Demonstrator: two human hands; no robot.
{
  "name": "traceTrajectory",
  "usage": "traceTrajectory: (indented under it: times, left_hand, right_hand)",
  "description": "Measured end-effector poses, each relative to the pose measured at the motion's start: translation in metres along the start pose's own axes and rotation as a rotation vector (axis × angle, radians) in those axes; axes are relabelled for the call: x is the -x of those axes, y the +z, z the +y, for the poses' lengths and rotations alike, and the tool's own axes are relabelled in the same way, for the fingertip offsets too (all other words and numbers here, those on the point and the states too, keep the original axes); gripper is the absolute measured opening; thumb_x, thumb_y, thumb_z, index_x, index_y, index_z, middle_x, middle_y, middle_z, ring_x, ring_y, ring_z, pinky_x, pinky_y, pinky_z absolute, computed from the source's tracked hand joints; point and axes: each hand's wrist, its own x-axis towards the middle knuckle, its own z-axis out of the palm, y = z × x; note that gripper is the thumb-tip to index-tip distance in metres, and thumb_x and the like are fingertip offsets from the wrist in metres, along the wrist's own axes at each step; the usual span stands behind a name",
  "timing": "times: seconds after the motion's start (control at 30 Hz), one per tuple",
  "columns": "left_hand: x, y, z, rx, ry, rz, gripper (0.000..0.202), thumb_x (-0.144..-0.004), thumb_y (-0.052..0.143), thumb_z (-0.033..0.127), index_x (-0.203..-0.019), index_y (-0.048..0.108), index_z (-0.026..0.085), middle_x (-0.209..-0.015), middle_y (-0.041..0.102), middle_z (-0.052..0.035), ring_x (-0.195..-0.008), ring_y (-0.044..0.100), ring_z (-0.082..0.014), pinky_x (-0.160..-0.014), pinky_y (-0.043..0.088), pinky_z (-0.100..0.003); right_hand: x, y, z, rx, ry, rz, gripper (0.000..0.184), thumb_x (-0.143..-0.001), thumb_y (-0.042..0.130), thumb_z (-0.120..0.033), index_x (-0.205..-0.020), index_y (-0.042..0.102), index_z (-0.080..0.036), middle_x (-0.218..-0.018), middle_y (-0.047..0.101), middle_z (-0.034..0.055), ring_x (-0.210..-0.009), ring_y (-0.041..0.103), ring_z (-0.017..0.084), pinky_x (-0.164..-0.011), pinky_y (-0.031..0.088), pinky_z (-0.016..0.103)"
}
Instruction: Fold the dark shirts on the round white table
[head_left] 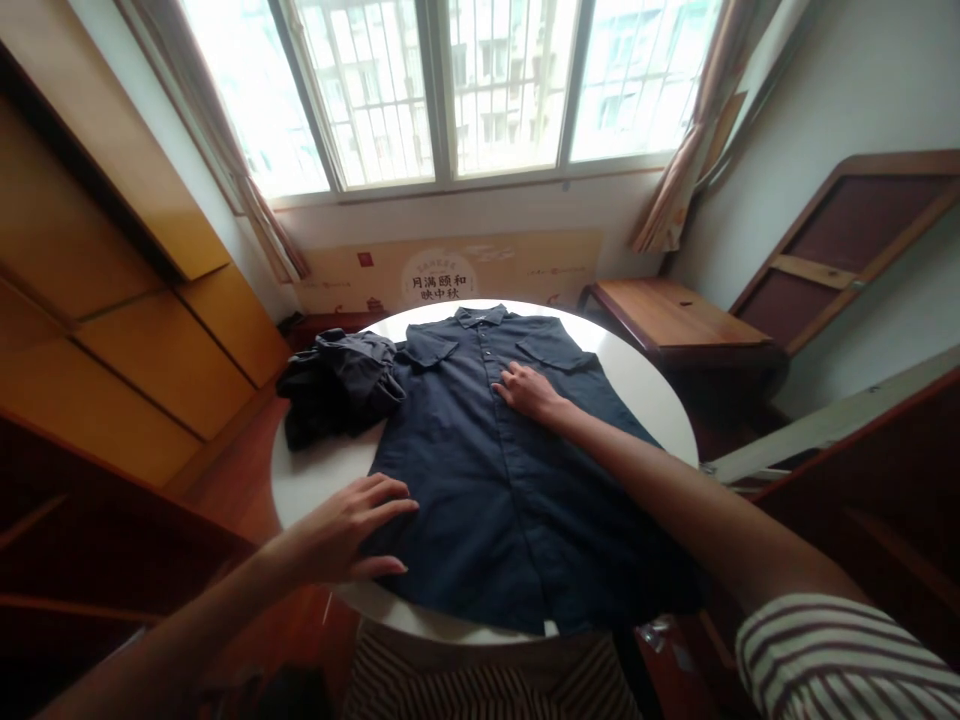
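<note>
Our striped sleeve [832,655] is nearest. A shirt [465,500] spans the surface [649,375], far edge to near; our left hand [364,520] spreads wide, our right hand [529,390] curls over the button strip [517,490], grip unclear. We're probably smoothing; next calls for flat palms.

Right hand [527,392] covering part of shirt [465,490] front; fingertip grip looking too small to tell. Striped sleeve [832,660] running off right picture edge, left forearm [225,605] off lower left. Shirt hiding near right edge of tabletop [311,485]. Beyond far edge, small print on banner [337,268] blurring; shiny thing [655,632] past near right edge blurring beyond recognition.
</note>
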Motion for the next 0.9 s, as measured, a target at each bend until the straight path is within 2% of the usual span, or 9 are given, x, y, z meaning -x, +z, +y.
traceTrajectory:
  times: [0.07,0.13,0.27,0.4,0.5,0.57,0.63,0.77,0.9]
  left_hand:
    - [0.017,0.001,0.002,-0.004,0.003,0.013,0.066,-0.082,0.068,0.057,-0.134,0.053,0.019,-0.129,0.057,-0.0158,-0.115,0.056,-0.0291,-0.098,0.051,-0.045]
    - [0.030,0.005,0.003,-0.017,0.024,0.053,0.064,-0.083,0.068,0.053,-0.135,0.052,0.018,-0.131,0.057,-0.0161,-0.118,0.056,-0.0286,-0.098,0.052,-0.043]
    - [0.049,0.019,0.005,-0.121,0.096,0.203,0.033,-0.096,0.054,0.021,-0.128,0.057,0.016,-0.121,0.063,-0.0135,-0.112,0.060,-0.0223,-0.095,0.056,-0.036]
    - [0.057,0.028,0.005,-0.214,0.082,0.299,0.042,-0.091,0.042,0.001,-0.128,0.058,0.015,-0.114,0.065,-0.0121,-0.105,0.062,-0.0201,-0.093,0.057,-0.035]
    - [0.060,0.031,0.003,-0.233,-0.038,0.386,0.041,-0.089,0.043,0.000,-0.123,0.060,0.014,-0.108,0.065,-0.0114,-0.098,0.063,-0.0188,-0.088,0.058,-0.032]
    - [0.061,0.033,0.001,-0.255,-0.068,0.412,0.038,-0.088,0.045,0.001,-0.119,0.063,0.014,-0.104,0.065,-0.0106,-0.094,0.064,-0.0180,-0.083,0.059,-0.029]
    - [0.062,0.035,-0.001,-0.301,-0.053,0.400,0.037,-0.088,0.044,-0.001,-0.116,0.064,0.014,-0.104,0.067,-0.0107,-0.093,0.065,-0.0181,-0.081,0.059,-0.029]
    - [0.067,0.037,0.001,-0.417,0.001,0.366,0.041,-0.087,0.041,-0.002,-0.118,0.063,0.013,-0.106,0.070,-0.0122,-0.097,0.067,-0.0199,-0.084,0.058,-0.031]
    - [0.076,0.036,0.007,-0.498,0.011,0.367,0.041,-0.087,0.039,-0.003,-0.117,0.065,0.010,-0.109,0.071,-0.0136,-0.099,0.067,-0.0211,-0.085,0.058,-0.032]
  right_hand:
    - [0.012,-0.013,-0.004,-0.018,-0.016,0.002,0.036,-0.094,0.060,-0.036,-0.124,0.058,-0.016,-0.124,0.059,0.0084,-0.105,0.062,0.024,-0.087,0.054,0.043]
    - [0.030,-0.029,-0.003,-0.033,-0.024,0.006,0.035,-0.095,0.060,-0.037,-0.122,0.059,-0.016,-0.124,0.060,0.0072,-0.105,0.061,0.025,-0.088,0.054,0.043]
    - [0.083,-0.066,0.009,-0.044,-0.021,0.018,0.033,-0.095,0.059,-0.038,-0.120,0.061,-0.017,-0.122,0.061,0.0071,-0.103,0.062,0.023,-0.087,0.054,0.041]
    - [0.163,-0.093,0.037,-0.043,0.034,0.053,0.035,-0.093,0.053,-0.047,-0.095,0.070,-0.017,-0.097,0.068,0.0097,-0.087,0.067,0.022,-0.083,0.054,0.034]
    - [0.226,-0.091,0.060,-0.143,0.379,0.261,0.048,-0.082,0.055,-0.064,-0.089,0.067,-0.017,-0.086,0.065,0.0103,-0.074,0.067,0.023,-0.068,0.056,0.035]
    - [0.256,-0.081,0.070,-0.301,0.615,0.293,0.059,-0.069,0.065,-0.071,-0.094,0.063,-0.018,-0.084,0.066,0.0099,-0.073,0.069,0.026,-0.064,0.057,0.036]
    - [0.273,-0.067,0.072,-0.574,0.794,0.267,0.069,-0.063,0.070,-0.072,-0.105,0.057,-0.019,-0.084,0.069,0.0091,-0.074,0.071,0.026,-0.063,0.058,0.036]
    - [0.279,-0.049,0.057,-1.089,0.900,0.214,0.080,-0.065,0.078,-0.061,-0.126,0.043,-0.023,-0.084,0.073,0.0061,-0.069,0.072,0.023,-0.061,0.059,0.034]
    - [0.278,-0.054,0.046,-1.184,0.890,0.186,0.086,-0.056,0.089,-0.045,-0.126,0.044,-0.021,-0.080,0.075,0.0057,-0.070,0.073,0.025,-0.063,0.060,0.032]
